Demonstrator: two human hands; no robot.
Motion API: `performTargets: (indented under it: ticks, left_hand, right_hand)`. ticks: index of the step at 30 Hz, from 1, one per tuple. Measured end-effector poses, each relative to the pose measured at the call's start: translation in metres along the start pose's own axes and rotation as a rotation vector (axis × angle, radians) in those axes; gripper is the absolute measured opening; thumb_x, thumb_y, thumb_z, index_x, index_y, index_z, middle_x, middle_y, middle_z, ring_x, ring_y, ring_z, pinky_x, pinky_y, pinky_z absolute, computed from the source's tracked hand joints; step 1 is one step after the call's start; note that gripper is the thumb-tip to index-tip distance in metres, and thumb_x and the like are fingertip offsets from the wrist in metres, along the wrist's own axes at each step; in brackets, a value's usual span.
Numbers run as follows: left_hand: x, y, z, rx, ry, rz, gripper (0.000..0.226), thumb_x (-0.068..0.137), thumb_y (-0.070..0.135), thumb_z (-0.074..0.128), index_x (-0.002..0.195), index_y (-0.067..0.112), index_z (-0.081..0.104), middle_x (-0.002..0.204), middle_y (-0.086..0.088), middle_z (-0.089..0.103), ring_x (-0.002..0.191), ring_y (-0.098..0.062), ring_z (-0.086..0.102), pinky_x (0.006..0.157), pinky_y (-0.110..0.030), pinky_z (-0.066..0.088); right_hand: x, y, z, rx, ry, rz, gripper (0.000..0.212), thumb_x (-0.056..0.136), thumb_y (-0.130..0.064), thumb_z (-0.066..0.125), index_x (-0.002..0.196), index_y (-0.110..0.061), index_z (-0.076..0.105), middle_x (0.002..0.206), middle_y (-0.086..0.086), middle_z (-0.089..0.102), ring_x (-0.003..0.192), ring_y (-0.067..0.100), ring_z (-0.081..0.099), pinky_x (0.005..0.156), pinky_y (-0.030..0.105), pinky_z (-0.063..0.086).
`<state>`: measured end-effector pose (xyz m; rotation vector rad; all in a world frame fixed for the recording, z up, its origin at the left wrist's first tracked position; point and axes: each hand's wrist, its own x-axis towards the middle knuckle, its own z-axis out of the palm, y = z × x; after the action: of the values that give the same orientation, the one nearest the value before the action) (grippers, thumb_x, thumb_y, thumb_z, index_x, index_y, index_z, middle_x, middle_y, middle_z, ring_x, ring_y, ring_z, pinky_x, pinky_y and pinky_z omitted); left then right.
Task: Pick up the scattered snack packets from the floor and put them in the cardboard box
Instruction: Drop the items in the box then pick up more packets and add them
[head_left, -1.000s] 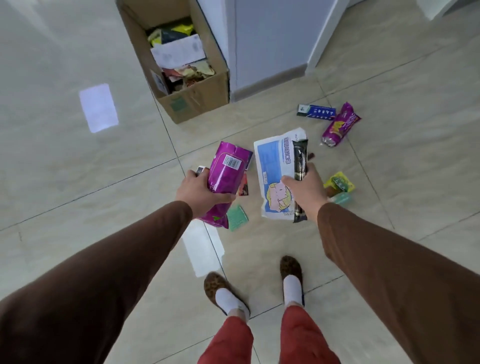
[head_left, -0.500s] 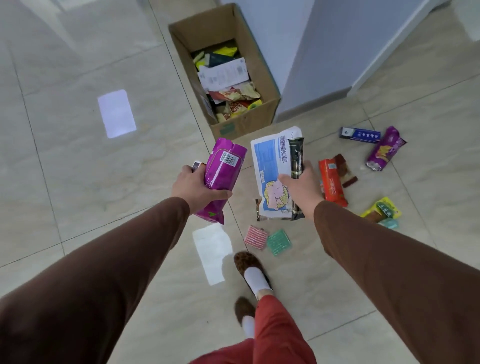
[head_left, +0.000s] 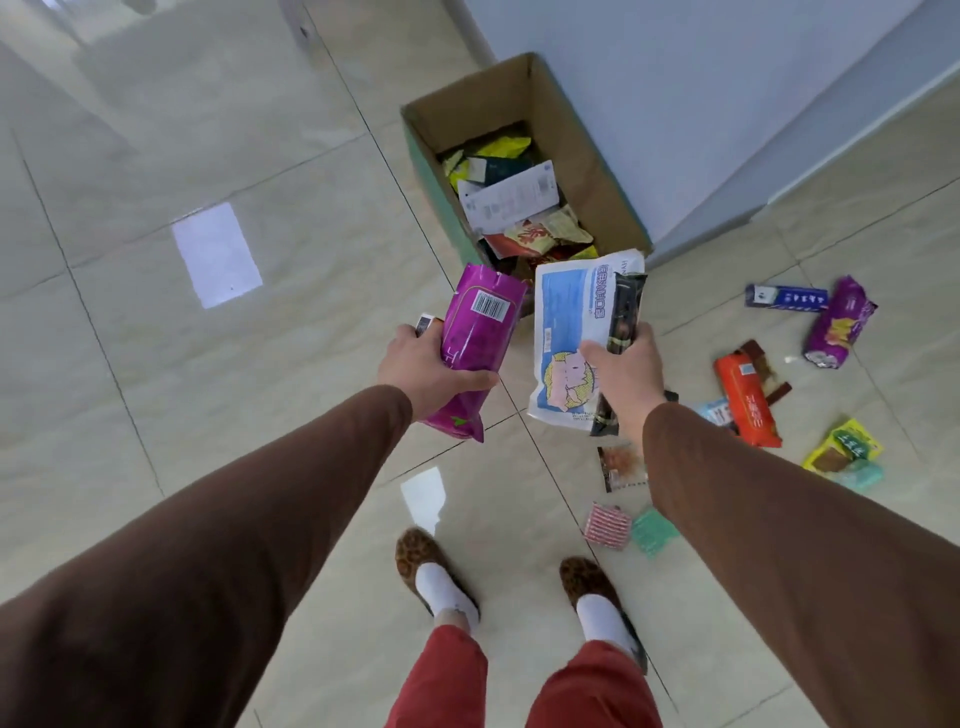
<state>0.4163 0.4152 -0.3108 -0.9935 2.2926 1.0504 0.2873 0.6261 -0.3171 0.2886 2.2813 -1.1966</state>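
Observation:
My left hand (head_left: 423, 369) grips a magenta packet (head_left: 478, 338) with a barcode, plus a small item behind it. In my right hand (head_left: 626, 371) are a white and blue packet (head_left: 569, 332) and a thin black packet (head_left: 623, 312). Both hands hover just short of the open cardboard box (head_left: 597, 150), which holds several packets. On the floor to the right lie an orange packet (head_left: 748, 400), a purple packet (head_left: 839, 325), a blue bar (head_left: 784, 298), a yellow-green packet (head_left: 844, 447), a small red packet (head_left: 608, 526) and a small green one (head_left: 653, 530).
The box stands against a pale blue wall (head_left: 727, 78) with a grey skirting. My feet in patterned slippers (head_left: 415, 558) stand on glossy beige tiles below the hands. Another small packet (head_left: 621, 465) lies beside my right sleeve.
I have stepped toward the box, so it now sits much closer and more central. Both hands keep their packets and have come nearer to the box's near edge.

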Motion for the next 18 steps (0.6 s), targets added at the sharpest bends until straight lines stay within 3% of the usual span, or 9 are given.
performTargets:
  ticks: [5, 12, 18]
  left_hand:
    - [0.052, -0.011, -0.058, 0.082, -0.03, 0.017, 0.09, 0.059, 0.075, 0.075, 0.133, 0.03, 0.05, 0.116, -0.003, 0.043, 0.106, -0.024, 0.053, 0.095, -0.043, 0.054]
    - [0.142, 0.023, -0.117, 0.167, -0.105, 0.064, 0.092, 0.065, 0.069, 0.077, 0.141, 0.03, 0.043, 0.119, -0.002, 0.04, 0.106, -0.021, 0.049, 0.089, -0.04, 0.053]
    - [0.23, 0.066, -0.152, 0.254, -0.132, 0.101, 0.093, 0.066, 0.067, 0.077, 0.143, 0.03, 0.041, 0.124, -0.005, 0.042, 0.111, -0.022, 0.048, 0.091, -0.04, 0.052]
  right_hand:
    - [0.015, -0.029, 0.042, 0.054, 0.049, 0.062, 0.032, 0.087, -0.021, 0.072, 0.112, -0.019, 0.054, 0.106, -0.001, 0.069, 0.09, 0.02, 0.071, 0.08, 0.04, 0.061]
    - [0.062, -0.074, 0.075, 0.208, 0.13, 0.184, 0.031, 0.089, -0.017, 0.071, 0.114, -0.017, 0.053, 0.103, -0.002, 0.069, 0.085, 0.012, 0.07, 0.06, 0.027, 0.053]
    - [0.117, -0.115, 0.094, 0.349, 0.23, 0.275, 0.037, 0.086, -0.014, 0.073, 0.118, -0.019, 0.055, 0.106, -0.003, 0.071, 0.086, 0.011, 0.07, 0.076, 0.033, 0.057]
